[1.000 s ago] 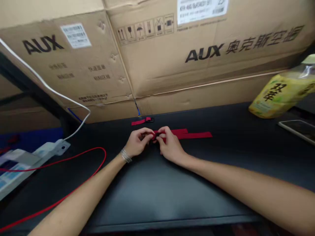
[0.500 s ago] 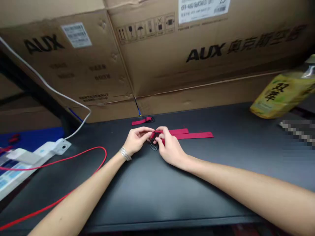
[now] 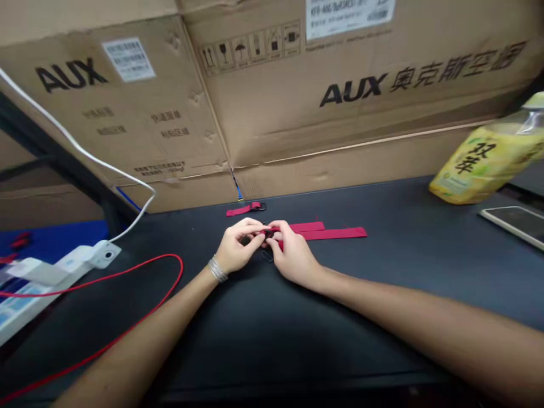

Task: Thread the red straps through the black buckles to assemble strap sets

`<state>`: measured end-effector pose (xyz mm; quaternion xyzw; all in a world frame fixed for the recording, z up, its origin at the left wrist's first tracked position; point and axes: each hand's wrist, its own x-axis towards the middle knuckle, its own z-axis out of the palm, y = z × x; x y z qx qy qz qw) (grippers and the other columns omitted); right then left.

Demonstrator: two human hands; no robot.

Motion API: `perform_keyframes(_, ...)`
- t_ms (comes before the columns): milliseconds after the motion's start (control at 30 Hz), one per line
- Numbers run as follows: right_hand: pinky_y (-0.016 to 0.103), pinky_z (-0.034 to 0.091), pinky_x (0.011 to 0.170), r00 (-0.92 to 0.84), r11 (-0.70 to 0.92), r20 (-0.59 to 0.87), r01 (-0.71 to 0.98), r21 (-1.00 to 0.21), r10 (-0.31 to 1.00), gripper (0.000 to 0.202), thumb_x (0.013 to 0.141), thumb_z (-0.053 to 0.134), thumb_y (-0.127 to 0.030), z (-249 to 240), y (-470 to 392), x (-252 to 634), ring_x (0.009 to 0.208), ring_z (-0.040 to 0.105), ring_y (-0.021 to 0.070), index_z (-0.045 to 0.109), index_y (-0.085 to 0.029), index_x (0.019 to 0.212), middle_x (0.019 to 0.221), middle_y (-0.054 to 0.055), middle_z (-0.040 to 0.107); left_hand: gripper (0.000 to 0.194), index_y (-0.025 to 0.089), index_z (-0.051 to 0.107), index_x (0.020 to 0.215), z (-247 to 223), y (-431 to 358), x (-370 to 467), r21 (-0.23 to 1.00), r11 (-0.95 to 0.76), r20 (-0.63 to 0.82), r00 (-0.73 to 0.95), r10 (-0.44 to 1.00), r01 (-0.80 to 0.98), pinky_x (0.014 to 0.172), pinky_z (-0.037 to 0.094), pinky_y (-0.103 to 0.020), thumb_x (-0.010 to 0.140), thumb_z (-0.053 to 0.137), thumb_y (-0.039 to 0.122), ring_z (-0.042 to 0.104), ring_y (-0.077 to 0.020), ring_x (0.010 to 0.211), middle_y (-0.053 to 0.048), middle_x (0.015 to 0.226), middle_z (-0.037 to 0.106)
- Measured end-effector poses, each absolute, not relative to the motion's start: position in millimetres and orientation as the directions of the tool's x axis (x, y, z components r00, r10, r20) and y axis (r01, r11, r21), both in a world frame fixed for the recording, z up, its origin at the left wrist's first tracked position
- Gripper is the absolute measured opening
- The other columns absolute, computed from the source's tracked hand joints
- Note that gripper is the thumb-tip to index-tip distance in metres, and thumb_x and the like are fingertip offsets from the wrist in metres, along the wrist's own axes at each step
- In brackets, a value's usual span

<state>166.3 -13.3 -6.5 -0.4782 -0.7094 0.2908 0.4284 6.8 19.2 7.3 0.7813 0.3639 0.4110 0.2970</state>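
Note:
My left hand (image 3: 238, 245), with a silver bracelet at the wrist, pinches the end of a red webbing strap at a small black buckle (image 3: 269, 233). From the other side my right hand (image 3: 294, 252) grips the same strap, thumb and fingers closed close to the left fingertips. Two flat lengths of red strap (image 3: 335, 233) stretch out to the right behind the right hand. Under the fingers a dark ring-shaped buckle (image 3: 267, 256) lies on the table, partly covered. Just how the strap runs through the black piece is hidden by my fingers.
Behind my hands lies a short red strap with a buckle (image 3: 244, 209). Cardboard boxes (image 3: 272, 130) stand along the back of the black table (image 3: 238, 340). A yellow drink bottle (image 3: 480, 164) and a phone (image 3: 516, 221) are right; a power strip (image 3: 63, 272) and red cable (image 3: 181, 266) are left.
My left fingers have shifted slightly right and closed further over the strap and buckle. The right hand keeps its grip, and the view has moved a little.

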Motion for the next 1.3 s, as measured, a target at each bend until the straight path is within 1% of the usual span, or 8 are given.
perform_keyframes(200, 0.028, 0.045, 0.072, -0.162, 0.361, 0.323, 0.458, -0.812, 0.932, 0.023, 0.086, 0.047, -0.012, -6.3, -12.0, 166.8, 0.082, 0.065, 0.0183, 0.052, -0.016, 0.108, 0.087, 0.006, 0.07, 0.019, 0.014, 0.071, 0.093, 9.4, 14.7, 10.3, 0.717, -0.596, 0.49, 0.346, 0.8, 0.362, 0.07, 0.052, -0.027, 0.079, 0.059, 0.021, 0.063, -0.0159, 0.078, -0.009, 0.088, 0.068)
perform_keyframes(367, 0.027, 0.045, 0.069, -0.157, 0.37, 0.336, 0.413, -0.832, 0.929, 0.013, 0.087, 0.048, -0.016, -7.8, -10.4, 166.1, 0.076, 0.065, 0.0166, 0.054, -0.017, 0.098, 0.084, 0.006, 0.07, 0.019, 0.013, 0.069, 0.093, 9.1, 14.1, 11.2, 0.734, -0.557, 0.457, 0.324, 0.828, 0.389, 0.075, 0.052, -0.028, 0.081, 0.058, 0.023, 0.064, -0.0172, 0.083, -0.009, 0.092, 0.069)
perform_keyframes(600, 0.023, 0.044, 0.052, -0.202, 0.291, 0.237, 0.307, -0.906, 0.95, 0.01, 0.088, 0.047, -0.025, -6.8, -10.4, 164.3, 0.048, 0.056, 0.0103, 0.053, -0.018, 0.094, 0.078, 0.002, 0.069, 0.019, 0.014, 0.057, 0.097, 5.0, 15.9, 11.7, 0.805, -0.506, 0.448, 0.24, 0.861, 0.309, 0.075, 0.052, -0.027, 0.08, 0.059, 0.024, 0.064, -0.0155, 0.08, -0.007, 0.089, 0.066)
perform_keyframes(867, 0.018, 0.037, 0.037, -0.196, 0.188, 0.152, 0.184, -0.965, 0.969, 0.014, 0.086, 0.05, -0.033, -3.3, -11.6, 164.4, 0.036, 0.049, 0.0078, 0.048, -0.02, 0.087, 0.069, -0.001, 0.066, 0.014, 0.015, 0.063, 0.086, 4.1, 15.6, 12.3, 0.719, -0.533, 0.507, 0.19, 0.841, 0.446, 0.069, 0.052, -0.026, 0.079, 0.06, 0.027, 0.063, -0.0144, 0.072, -0.006, 0.083, 0.067)
perform_keyframes(967, 0.018, 0.034, 0.035, -0.209, 0.166, 0.132, 0.152, -0.974, 0.969, 0.018, 0.085, 0.052, -0.037, -1.6, -12.9, 164.0, 0.034, 0.047, 0.0082, 0.047, -0.02, 0.082, 0.06, -0.003, 0.062, 0.014, 0.014, 0.066, 0.082, 5.7, 15.7, 11.4, 0.726, -0.535, 0.495, 0.211, 0.843, 0.432, 0.068, 0.053, -0.027, 0.078, 0.061, 0.027, 0.064, -0.0154, 0.072, -0.006, 0.081, 0.068)
perform_keyframes(1033, 0.018, 0.035, 0.036, -0.201, 0.179, 0.147, 0.151, -0.972, 0.969, 0.019, 0.084, 0.053, -0.037, -0.7, -13.5, 163.9, 0.034, 0.047, 0.0083, 0.047, -0.02, 0.08, 0.055, -0.004, 0.059, 0.013, 0.014, 0.068, 0.082, 7.8, 15.7, 10.1, 0.725, -0.567, 0.511, 0.246, 0.824, 0.391, 0.072, 0.054, -0.029, 0.078, 0.061, 0.024, 0.065, -0.0171, 0.077, -0.008, 0.083, 0.069)
perform_keyframes(1167, 0.017, 0.035, 0.037, -0.184, 0.196, 0.169, 0.141, -0.97, 0.968, 0.019, 0.086, 0.05, -0.036, -1.1, -13.8, 164.1, 0.035, 0.047, 0.0079, 0.047, -0.019, 0.079, 0.055, -0.004, 0.059, 0.018, 0.015, 0.07, 0.089, 11.4, 16.0, 7.7, 0.714, -0.637, 0.533, 0.366, 0.763, 0.289, 0.08, 0.053, -0.032, 0.077, 0.057, 0.016, 0.064, -0.0193, 0.089, -0.01, 0.092, 0.067)
perform_keyframes(1300, 0.018, 0.035, 0.036, -0.195, 0.191, 0.163, 0.135, -0.972, 0.967, 0.018, 0.088, 0.047, -0.036, -2.5, -13.8, 164.4, 0.035, 0.047, 0.008, 0.048, -0.019, 0.081, 0.055, -0.004, 0.057, 0.02, 0.015, 0.069, 0.091, 12.0, 17.0, 7.9, 0.702, -0.64, 0.504, 0.417, 0.756, 0.313, 0.081, 0.052, -0.034, 0.073, 0.061, 0.016, 0.063, -0.02, 0.089, -0.011, 0.093, 0.067)
